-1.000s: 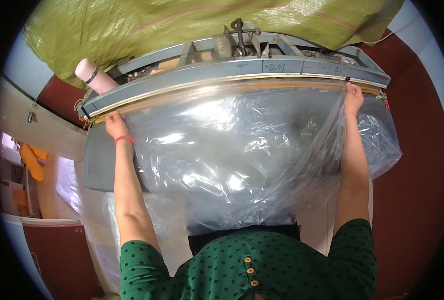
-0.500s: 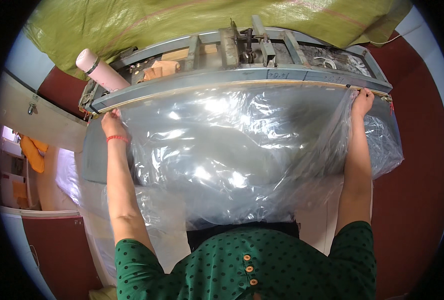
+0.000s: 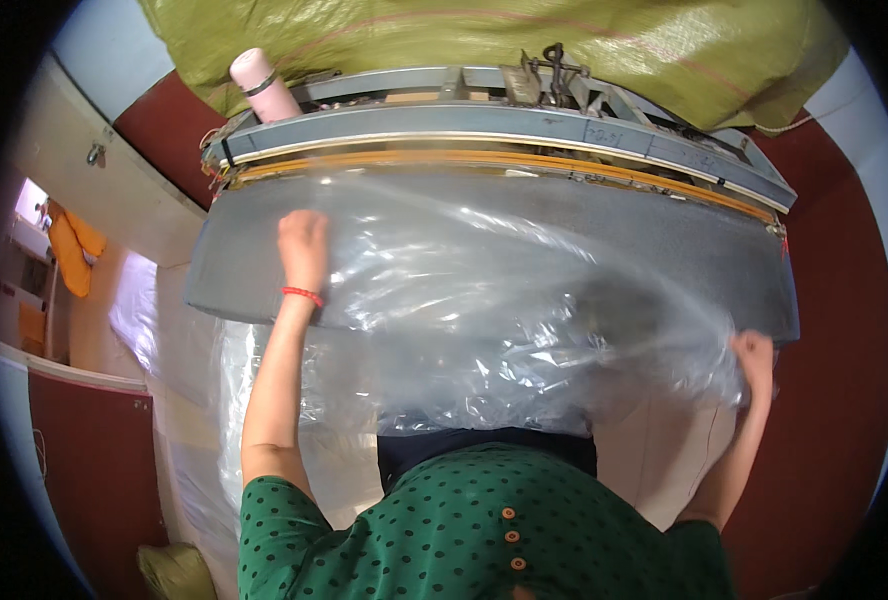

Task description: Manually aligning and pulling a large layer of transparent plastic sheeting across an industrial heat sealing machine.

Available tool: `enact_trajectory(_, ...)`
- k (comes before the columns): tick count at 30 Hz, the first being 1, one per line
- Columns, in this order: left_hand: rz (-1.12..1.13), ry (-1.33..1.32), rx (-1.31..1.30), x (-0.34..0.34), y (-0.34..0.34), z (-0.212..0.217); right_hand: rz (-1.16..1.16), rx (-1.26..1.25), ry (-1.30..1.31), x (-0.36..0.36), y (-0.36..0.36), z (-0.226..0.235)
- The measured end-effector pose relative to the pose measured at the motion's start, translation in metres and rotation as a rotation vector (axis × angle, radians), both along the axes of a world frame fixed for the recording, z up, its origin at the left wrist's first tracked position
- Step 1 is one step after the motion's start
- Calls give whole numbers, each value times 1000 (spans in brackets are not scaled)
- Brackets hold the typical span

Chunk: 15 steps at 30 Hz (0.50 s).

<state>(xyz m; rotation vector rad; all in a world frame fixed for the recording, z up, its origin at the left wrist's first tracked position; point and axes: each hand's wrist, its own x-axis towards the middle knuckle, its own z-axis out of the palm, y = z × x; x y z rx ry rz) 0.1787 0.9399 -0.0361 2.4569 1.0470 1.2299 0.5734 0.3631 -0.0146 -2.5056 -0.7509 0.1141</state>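
A large sheet of clear plastic film (image 3: 444, 340) is stretched between my hands, shiny and creased, over a long grey padded surface (image 3: 694, 235) and hanging down toward my body. My left hand (image 3: 304, 245) is over the left part of the surface, its fingers closed at the film's left side. Farther right and lower, my right hand (image 3: 754, 358) pinches the film's right corner beside the surface's near right edge. Behind the film, an orange strip (image 3: 404, 158) runs along the far side of the surface, beneath a long grey metal bar (image 3: 394, 127).
A pink bottle (image 3: 267, 92) stands at the back left of the metal frame. Yellow-green woven sheeting (image 3: 604, 50) covers the back. More clear film (image 3: 239, 370) hangs at the left front, and a rolled green bundle (image 3: 176, 570) lies on the floor.
Both hands have come away from the metal bar toward me, drawing the film, the right one farthest. A gap now shows under the bar, exposing the orange strip.
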Motion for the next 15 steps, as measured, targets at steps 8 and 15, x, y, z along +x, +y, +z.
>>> enact_trajectory(8, -370, -95, 40, 23, -95, 21, 234, -59, -279, -96, 120, 76)
enact_trajectory(15, 40, 50, 39, 15, -83, 10, 851, 281, 68, -161, 336, 55)
